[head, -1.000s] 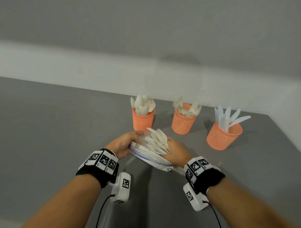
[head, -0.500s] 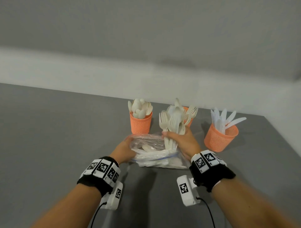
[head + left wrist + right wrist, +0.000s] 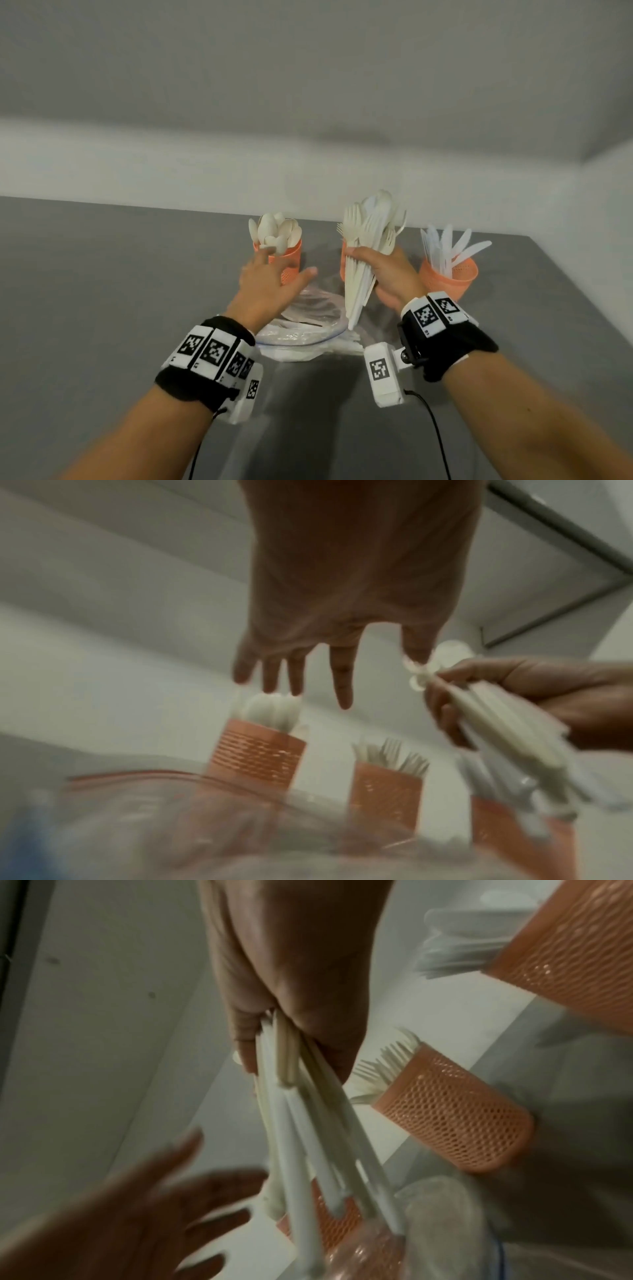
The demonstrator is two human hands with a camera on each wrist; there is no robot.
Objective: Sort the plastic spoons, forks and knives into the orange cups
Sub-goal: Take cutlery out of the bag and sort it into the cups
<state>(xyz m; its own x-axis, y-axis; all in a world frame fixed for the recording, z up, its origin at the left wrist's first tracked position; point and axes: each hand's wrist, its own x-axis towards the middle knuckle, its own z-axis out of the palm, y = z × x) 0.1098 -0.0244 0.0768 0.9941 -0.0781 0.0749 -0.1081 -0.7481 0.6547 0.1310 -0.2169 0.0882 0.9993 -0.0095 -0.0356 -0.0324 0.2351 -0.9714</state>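
Observation:
Three orange mesh cups stand in a row on the grey table: a left cup point(image 3: 287, 257) of spoons, a middle cup point(image 3: 385, 791) of forks, and a right cup point(image 3: 448, 277) of knives. My right hand point(image 3: 387, 270) grips an upright bunch of white plastic cutlery point(image 3: 368, 240), forks and spoons mixed, in front of the middle cup. My left hand point(image 3: 270, 277) hovers open with spread fingers before the spoon cup, holding nothing. Below both hands lies a clear plastic bag point(image 3: 308, 329) with more cutlery inside.
A pale wall runs close behind the cups. The table's right edge point(image 3: 582, 301) passes just beyond the knife cup. Bare grey tabletop point(image 3: 102, 291) spreads to the left and toward me.
My right hand lifted the bunch of cutlery out of the bag and raised it upright. My left hand let go of the bag, rose and opened toward the spoon cup.

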